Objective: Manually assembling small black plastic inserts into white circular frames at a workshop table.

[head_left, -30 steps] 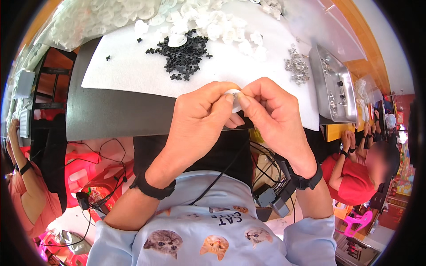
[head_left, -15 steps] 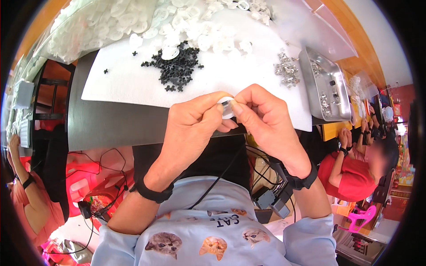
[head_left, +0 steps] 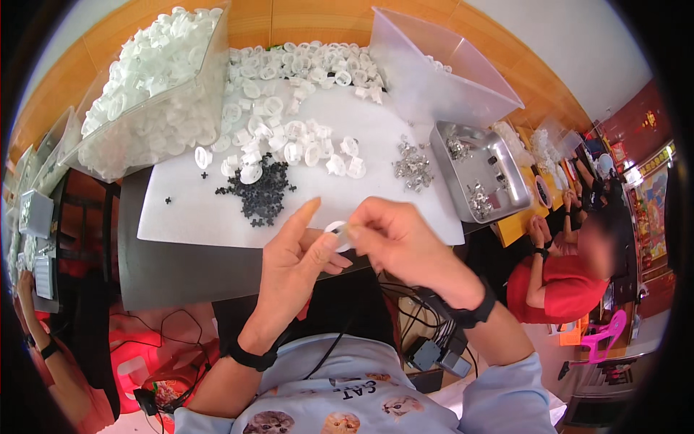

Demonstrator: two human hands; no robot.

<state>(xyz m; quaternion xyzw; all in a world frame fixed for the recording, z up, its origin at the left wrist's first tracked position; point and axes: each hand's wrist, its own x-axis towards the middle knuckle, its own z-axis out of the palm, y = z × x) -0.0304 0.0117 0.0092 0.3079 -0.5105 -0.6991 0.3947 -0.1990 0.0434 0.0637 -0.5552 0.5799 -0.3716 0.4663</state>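
A small white round plastic piece (head_left: 335, 228) with a dark bit in it is held between my hands, over the table's near edge. My left hand (head_left: 293, 249) grips it between thumb and lower fingers, with the index finger lifted away. On its right side my right hand (head_left: 394, 242) pinches the same piece, and the fingertips partly cover it. Beyond my left hand lies a heap of small black cross-shaped parts (head_left: 264, 189). White round plastic pieces (head_left: 295, 152) are scattered behind that heap. Small shiny metal parts (head_left: 413, 170) form a pile farther right.
A clear bin (head_left: 155, 108) piled with white pieces stands far left. Another translucent bin (head_left: 448, 79) stands far right. A metal tray (head_left: 499, 210) holds metal and black parts. Cables (head_left: 412, 304) hang below the table. A person in red (head_left: 553, 289) sits at the right.
My view has tilted up, showing more of the table's far side. My left index finger has lifted off the white piece. The right hand has turned, still pinching it.
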